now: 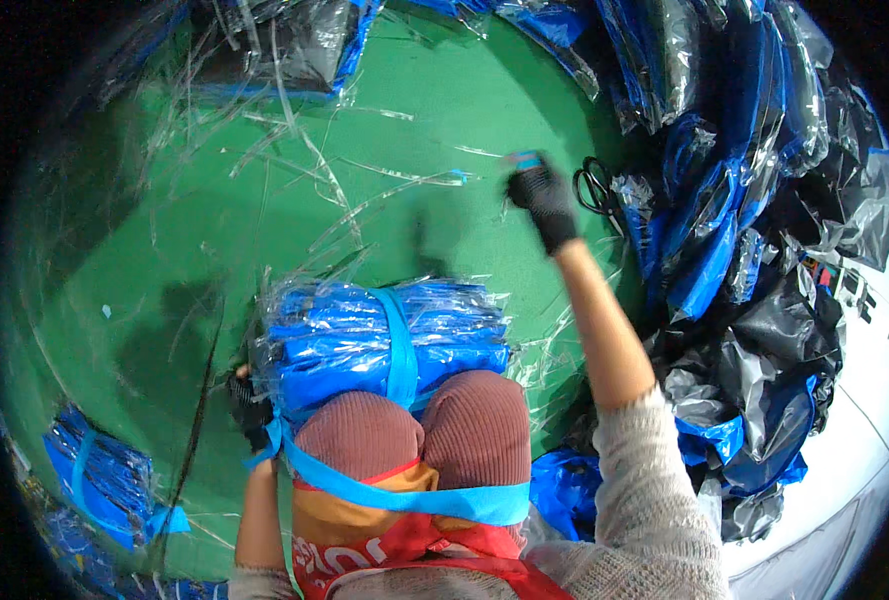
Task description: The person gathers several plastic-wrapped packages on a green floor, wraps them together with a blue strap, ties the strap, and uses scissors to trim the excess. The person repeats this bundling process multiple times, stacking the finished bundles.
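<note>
A bundle of blue plastic packages (344, 365) in clear film lies on the floor in front of my knees. A light-blue strap (400, 345) crosses over it, and a length of strap (404, 503) stretches across my lap. My left hand (251, 410), in a black glove, is closed at the bundle's left side, where the strap bunches up; its fingers are partly hidden. Beyond the bundle, my right hand (542, 200) is raised and blurred, also gloved. Its fingers are closed on something small with a blue part showing. Black-handled scissors (594, 187) lie just right of it.
Scraps of clear film (324, 170) litter the green floor (444, 90). Blue and black plastic packages (734, 150) pile up on the right, with crumpled black plastic (764, 350) nearer. Another strapped blue bundle (99, 475) lies at lower left. A grey-black package (284, 45) sits at the far left.
</note>
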Action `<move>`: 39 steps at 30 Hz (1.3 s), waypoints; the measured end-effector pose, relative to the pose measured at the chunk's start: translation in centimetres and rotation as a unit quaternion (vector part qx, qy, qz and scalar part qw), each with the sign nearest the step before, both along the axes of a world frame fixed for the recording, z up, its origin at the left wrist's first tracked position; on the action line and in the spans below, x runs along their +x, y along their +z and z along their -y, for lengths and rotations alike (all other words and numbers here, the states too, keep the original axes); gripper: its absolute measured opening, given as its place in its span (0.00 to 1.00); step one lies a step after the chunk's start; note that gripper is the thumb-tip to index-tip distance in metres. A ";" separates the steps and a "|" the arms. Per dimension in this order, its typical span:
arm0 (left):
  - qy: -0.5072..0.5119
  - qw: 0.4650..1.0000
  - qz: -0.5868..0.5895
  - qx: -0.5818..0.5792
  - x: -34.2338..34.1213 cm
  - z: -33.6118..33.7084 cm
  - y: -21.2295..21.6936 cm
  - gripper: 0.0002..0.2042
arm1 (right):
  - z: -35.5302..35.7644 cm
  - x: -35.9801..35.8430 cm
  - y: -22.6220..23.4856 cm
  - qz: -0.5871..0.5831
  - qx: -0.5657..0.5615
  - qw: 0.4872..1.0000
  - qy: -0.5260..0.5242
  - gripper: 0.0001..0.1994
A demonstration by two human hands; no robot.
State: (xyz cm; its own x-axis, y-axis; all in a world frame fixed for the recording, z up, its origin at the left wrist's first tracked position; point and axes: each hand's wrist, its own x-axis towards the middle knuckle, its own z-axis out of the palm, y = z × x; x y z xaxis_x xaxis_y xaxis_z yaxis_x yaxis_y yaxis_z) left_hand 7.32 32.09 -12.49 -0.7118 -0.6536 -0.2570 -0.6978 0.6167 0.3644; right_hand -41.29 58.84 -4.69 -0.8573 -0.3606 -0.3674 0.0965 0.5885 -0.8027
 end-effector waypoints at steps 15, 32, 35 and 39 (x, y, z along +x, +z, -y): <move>0.025 0.932 0.007 0.362 -9.6 -0.3 20.7 0.14 | -14.2 5.3 -7.3 0.151 0.480 0.856 -0.116 0.22; 0.248 0.639 -0.244 0.686 -12.7 -0.9 15.4 0.14 | -0.6 16.7 19.7 0.092 -0.092 0.959 0.253 0.26; 0.171 0.687 -0.269 0.653 -8.4 -0.8 18.0 0.26 | 0.0 19.3 17.4 0.136 -0.200 0.895 0.375 0.30; 0.095 0.758 -0.157 0.626 -1.1 1.0 21.2 0.28 | 1.1 24.3 14.3 0.388 -0.140 0.795 0.444 0.35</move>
